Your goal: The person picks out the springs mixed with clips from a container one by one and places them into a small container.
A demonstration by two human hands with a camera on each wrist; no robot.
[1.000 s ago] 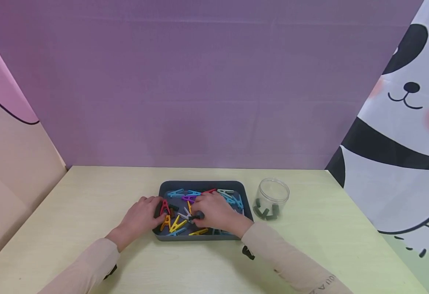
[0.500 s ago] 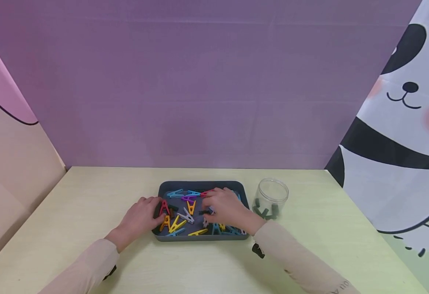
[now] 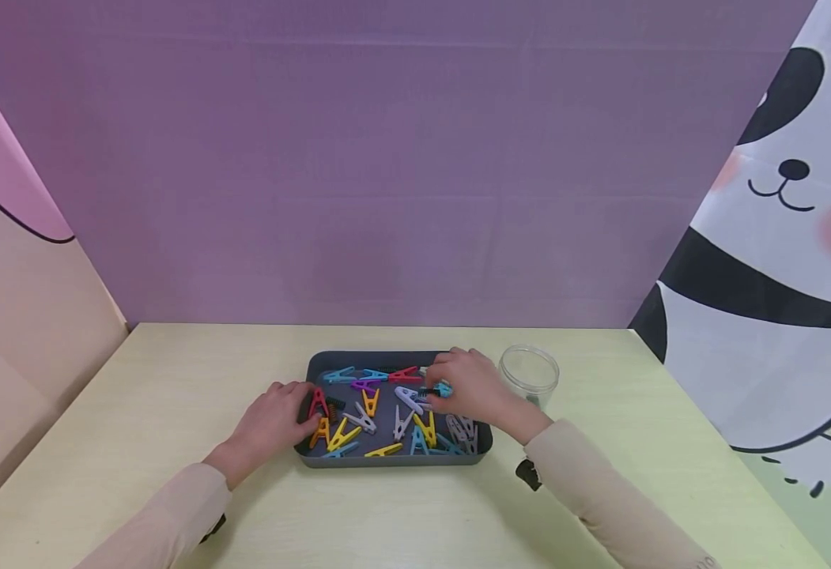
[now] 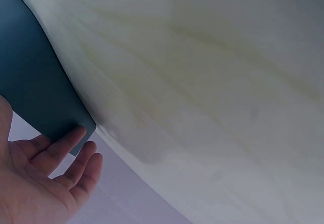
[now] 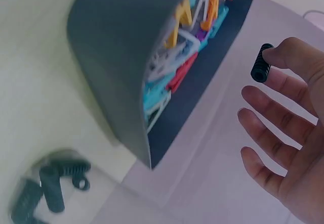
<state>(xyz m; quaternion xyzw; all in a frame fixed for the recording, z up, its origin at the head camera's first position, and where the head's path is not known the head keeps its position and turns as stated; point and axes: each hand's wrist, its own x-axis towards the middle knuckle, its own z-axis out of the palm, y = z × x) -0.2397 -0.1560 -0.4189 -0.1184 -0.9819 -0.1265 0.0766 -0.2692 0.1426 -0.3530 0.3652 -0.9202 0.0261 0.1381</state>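
In the head view, a dark grey tray (image 3: 394,461) holds several clothespins in blue, yellow, white, red, orange and purple. My left hand (image 3: 273,423) grips the tray's left end, with the fingers against its outer wall in the left wrist view. Over the tray's right part, my right hand (image 3: 475,391) pinches a small dark ribbed cylinder (image 5: 260,63) between thumb and index finger, the other fingers spread loosely. Further dark ribbed cylinders (image 3: 337,403) lie among the clothespins. To the tray's right stands a clear open jar (image 3: 529,365), partly behind my right wrist.
Several dark ribbed cylinders (image 5: 53,188) lie inside the jar in the right wrist view. The pale wooden table (image 3: 387,521) ends at a purple backdrop (image 3: 387,158), and a panda picture (image 3: 785,356) covers the right side.
My right hand has moved right and back from the tray's middle toward the jar, carrying the ribbed cylinder and uncovering white and yellow clothespins. My left hand stays at the tray's left end.
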